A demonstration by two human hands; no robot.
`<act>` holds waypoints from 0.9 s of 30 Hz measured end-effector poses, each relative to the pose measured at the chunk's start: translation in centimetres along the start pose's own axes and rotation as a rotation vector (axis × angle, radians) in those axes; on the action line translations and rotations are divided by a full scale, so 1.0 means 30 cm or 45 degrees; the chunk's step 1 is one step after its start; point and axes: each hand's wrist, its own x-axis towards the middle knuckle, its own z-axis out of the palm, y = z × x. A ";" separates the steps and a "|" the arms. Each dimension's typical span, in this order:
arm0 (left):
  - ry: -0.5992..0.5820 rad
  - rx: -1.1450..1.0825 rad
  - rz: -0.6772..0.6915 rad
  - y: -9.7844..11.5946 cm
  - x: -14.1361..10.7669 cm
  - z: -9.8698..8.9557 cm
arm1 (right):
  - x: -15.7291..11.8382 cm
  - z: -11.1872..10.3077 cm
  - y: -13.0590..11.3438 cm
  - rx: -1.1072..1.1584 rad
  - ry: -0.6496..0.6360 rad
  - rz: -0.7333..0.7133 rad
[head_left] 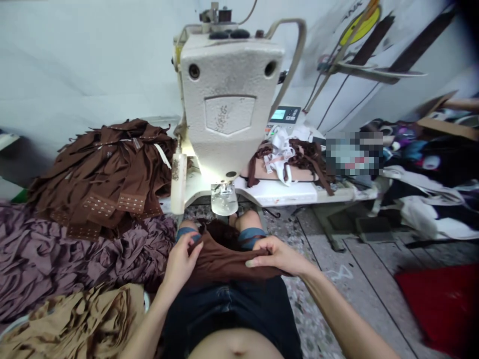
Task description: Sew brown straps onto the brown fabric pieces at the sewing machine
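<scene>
A brown fabric garment piece is stretched across my lap, over dark shorts. My left hand pinches its left edge between thumb and fingers. On the other side my right hand grips the upper right edge, thumb on top of the cloth. Just beyond my knees stands a white sewing machine, its lamp lit over the small metal plate at the needle. The garment is apart from the machine. More dark brown cloth hangs between my knees, partly hidden.
Brown garments with hook-and-eye strips are heaped left of the machine, above mauve cloth. Tan cloth fills a tub at lower left. White and brown straps lie on the table's right side. A red item is on the floor.
</scene>
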 end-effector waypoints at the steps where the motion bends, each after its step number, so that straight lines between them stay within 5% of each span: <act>1: -0.022 0.023 0.020 0.006 -0.015 0.023 | 0.007 0.009 0.007 0.035 0.051 0.009; 5: -0.214 0.017 0.103 0.087 -0.083 0.113 | 0.062 0.069 0.027 0.092 0.173 -0.091; 8: -0.415 -0.071 0.110 0.145 -0.110 0.162 | 0.090 0.118 0.037 0.196 0.044 -0.110; 14: -0.655 -0.207 -0.077 0.145 -0.098 0.166 | 0.086 0.141 0.040 0.275 -0.053 -0.087; 20: -0.610 -0.229 -0.072 0.134 -0.097 0.145 | 0.079 0.138 0.034 0.307 0.220 -0.112; 27: -0.502 -0.196 -0.003 0.152 -0.102 0.145 | 0.069 0.174 0.028 0.424 0.244 -0.211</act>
